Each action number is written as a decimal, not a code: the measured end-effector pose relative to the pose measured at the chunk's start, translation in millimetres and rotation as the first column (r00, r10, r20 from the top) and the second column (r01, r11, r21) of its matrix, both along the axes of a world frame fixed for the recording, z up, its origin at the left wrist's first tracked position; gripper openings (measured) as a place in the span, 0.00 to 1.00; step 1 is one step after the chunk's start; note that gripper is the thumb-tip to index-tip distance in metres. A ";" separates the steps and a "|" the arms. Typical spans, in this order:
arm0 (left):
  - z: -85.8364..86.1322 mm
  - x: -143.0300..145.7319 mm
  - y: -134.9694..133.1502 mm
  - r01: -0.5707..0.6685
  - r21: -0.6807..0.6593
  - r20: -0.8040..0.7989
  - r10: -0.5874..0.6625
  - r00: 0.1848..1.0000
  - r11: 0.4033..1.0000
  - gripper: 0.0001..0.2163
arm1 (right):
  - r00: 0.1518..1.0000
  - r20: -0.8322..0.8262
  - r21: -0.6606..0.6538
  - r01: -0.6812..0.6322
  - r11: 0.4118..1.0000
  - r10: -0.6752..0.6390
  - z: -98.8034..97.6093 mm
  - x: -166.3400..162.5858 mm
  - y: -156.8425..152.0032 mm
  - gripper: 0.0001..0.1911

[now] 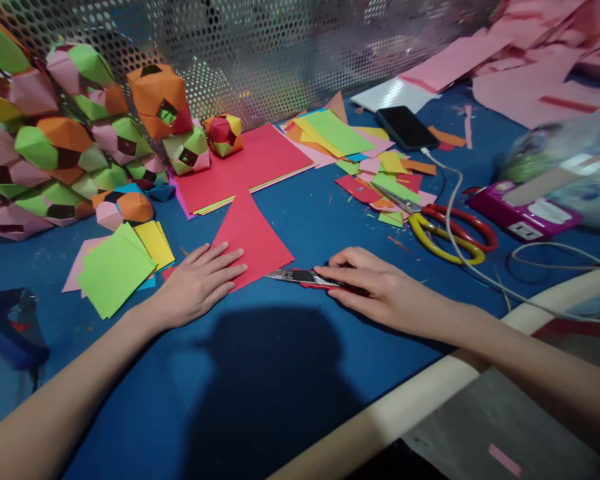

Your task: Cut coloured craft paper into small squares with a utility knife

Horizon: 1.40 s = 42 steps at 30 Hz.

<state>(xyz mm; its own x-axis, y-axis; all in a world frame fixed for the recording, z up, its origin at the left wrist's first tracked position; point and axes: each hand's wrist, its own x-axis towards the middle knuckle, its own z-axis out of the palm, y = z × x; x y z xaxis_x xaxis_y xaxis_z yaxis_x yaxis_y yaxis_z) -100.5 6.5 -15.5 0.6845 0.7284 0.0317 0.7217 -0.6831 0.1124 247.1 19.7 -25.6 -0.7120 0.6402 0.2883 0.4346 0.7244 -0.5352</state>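
Observation:
A folded piece of red paper [257, 243] lies on the blue table, its pointed corner toward the back. My left hand [200, 283] rests flat on its left side, fingers stretched out. In my right hand [375, 283] is a utility knife [305, 277], gripped by its handle. The blade points left and its tip is at the paper's lower edge, partly hidden by the red sheet. Left of my left hand sits a stack of small green, yellow and pink paper squares [117, 270].
Folded paper balls [55, 143] are piled at the back left, near larger red sheets [260, 160]. Scissors [445, 230], paper scraps, a phone [407, 127] with a white cable and a purple power strip [525, 210] lie right. A blue glue gun [13, 333] stands far left.

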 end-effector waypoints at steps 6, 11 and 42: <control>-1.6 -0.4 -0.8 0.006 0.026 0.003 -0.006 1.000 1.000 0.20 | 1.000 0.001 0.007 -0.017 1.000 0.017 1.8 -6.5 -2.0 0.19; -1.2 0.5 -1.0 -0.009 0.005 -0.005 0.009 1.000 1.000 0.21 | 0.999 0.011 0.018 -0.044 0.999 0.044 2.4 -11.3 -3.4 0.19; -4.2 1.4 -2.3 -0.007 -0.018 0.036 0.008 0.999 1.000 0.20 | 0.993 0.010 0.024 -0.121 0.992 0.121 2.8 -41.7 -9.6 0.19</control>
